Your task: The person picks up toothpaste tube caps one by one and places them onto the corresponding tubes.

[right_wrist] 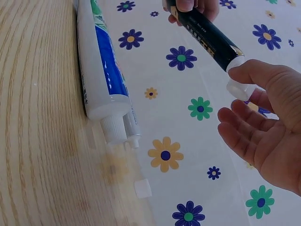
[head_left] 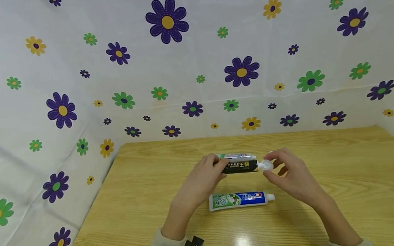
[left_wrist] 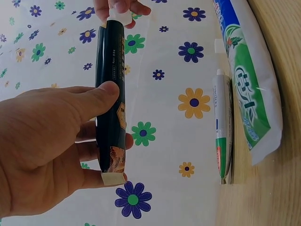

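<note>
My left hand [head_left: 201, 180] grips a black toothpaste tube [head_left: 242, 167] with gold lettering, holding it above the table. In the left wrist view, its thumb lies across the tube's side with the fingers behind. At the tube's right end, thumb and forefinger of my right hand [head_left: 298, 178] pinch a translucent white cap [head_left: 267, 165]. The cap is at the tube's neck; whether it is still threaded on, I cannot tell. The right hand's other fingers curve loosely beneath, as the right wrist view shows.
Nearer me on the wooden table [head_left: 137, 203] lies a blue and green toothpaste tube [head_left: 240, 199], capped. A smaller white and green tube [head_left: 238, 157] lies behind the black one, its narrow nozzle bare. A loose white cap [right_wrist: 143, 188] rests nearby. Flowered cloth [head_left: 206, 53] stands behind the table.
</note>
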{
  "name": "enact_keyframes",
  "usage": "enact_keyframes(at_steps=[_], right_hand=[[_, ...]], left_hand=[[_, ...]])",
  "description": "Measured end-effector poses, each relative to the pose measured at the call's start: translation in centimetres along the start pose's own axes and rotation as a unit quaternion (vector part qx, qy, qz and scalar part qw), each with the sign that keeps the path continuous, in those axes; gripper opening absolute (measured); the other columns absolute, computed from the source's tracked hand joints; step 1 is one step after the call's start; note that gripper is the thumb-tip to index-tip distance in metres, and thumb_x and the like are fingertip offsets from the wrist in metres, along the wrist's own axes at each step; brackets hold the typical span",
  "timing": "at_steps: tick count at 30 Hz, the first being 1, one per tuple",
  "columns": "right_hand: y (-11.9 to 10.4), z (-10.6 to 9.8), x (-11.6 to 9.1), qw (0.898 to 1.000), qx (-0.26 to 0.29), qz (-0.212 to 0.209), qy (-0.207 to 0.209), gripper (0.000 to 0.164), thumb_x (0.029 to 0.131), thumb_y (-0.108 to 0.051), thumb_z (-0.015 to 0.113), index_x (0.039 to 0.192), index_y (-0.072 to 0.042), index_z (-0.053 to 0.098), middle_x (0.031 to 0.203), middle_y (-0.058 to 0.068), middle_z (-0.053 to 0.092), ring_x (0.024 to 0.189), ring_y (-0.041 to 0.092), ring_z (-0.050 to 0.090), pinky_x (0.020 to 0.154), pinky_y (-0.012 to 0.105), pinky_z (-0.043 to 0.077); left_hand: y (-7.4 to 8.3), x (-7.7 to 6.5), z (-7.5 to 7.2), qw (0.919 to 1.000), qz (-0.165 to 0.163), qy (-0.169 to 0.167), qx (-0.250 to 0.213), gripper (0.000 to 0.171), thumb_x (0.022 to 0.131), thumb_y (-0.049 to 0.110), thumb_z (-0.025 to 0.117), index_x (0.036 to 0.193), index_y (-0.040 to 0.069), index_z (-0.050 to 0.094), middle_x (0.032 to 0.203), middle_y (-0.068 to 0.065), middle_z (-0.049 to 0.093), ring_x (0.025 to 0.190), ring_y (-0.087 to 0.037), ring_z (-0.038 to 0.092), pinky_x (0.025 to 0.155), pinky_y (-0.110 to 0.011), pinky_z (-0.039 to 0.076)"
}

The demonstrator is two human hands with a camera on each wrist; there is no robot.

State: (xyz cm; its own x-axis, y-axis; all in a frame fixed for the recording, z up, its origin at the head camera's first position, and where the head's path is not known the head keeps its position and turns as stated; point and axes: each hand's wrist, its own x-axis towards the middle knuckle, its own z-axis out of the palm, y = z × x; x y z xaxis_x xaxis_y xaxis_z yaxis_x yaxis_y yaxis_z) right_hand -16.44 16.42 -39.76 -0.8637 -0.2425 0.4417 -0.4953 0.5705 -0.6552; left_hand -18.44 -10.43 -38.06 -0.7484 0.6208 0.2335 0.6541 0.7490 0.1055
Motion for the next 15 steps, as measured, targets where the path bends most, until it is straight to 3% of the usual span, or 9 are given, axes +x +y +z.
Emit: enact_keyframes(at_steps=[9,15], right_hand=[[-0.02,0.14,-0.09,1.000,0.012,-0.004,0.006,0.031,0.085,-0.001,0.076,0.113,-0.005,0.065,0.102,0.004,0.065,0.080,0.009,0.060,0.063,0.023,0.053],[-0.27,0.00,-0.01,0.998,0.013,-0.037,0.041,0.037,0.081,0.003,0.078,0.115,-0.004,0.064,0.102,0.004,0.065,0.077,0.006,0.059,0.061,0.024,0.054]], left_hand=[[0.33,-0.22,-0.42,0.9995,0.003,0.000,0.031,0.032,0.101,0.026,0.059,0.131,0.016,0.054,0.115,-0.006,0.056,0.105,-0.021,0.057,0.088,-0.041,0.054],[0.27,-0.21,-0.60,0.9985,0.018,-0.005,0.051,0.036,0.103,0.029,0.054,0.136,0.015,0.054,0.123,-0.004,0.059,0.114,-0.022,0.057,0.090,-0.040,0.054]])
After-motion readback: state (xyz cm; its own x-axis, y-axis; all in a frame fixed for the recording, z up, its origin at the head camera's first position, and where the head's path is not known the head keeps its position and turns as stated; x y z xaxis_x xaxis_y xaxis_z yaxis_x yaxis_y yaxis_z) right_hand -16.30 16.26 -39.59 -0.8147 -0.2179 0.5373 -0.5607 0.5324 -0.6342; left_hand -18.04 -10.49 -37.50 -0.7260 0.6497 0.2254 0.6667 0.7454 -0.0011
